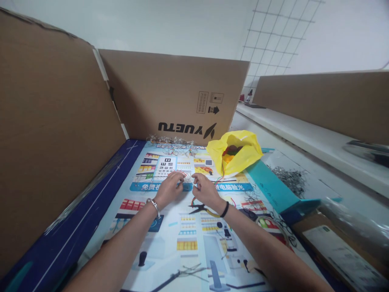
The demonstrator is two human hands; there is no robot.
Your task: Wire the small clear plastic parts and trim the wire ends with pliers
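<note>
Both hands are close together over the printed sheet on the table. My left hand [170,187], with a silver bracelet at the wrist, has its fingers curled in a pinch at some thin reddish and pale wires [181,173]. Just right of it, my right hand [206,190], with a black band at the wrist, is pinched too; what lies between its fingertips is too small to make out. Pliers [199,209] with yellow handles lie beneath the right wrist. Behind the right hand stands an open yellow bag [251,148] holding dark and orange items.
Tangled thin wires [173,140] lie along the back cardboard wall [170,89]. At the right are a teal box [273,188], a heap of metal bits [288,180] and a plastic-wrapped package [340,247]. Loose cables [170,280] lie at the front. Cardboard [51,121] walls the left side.
</note>
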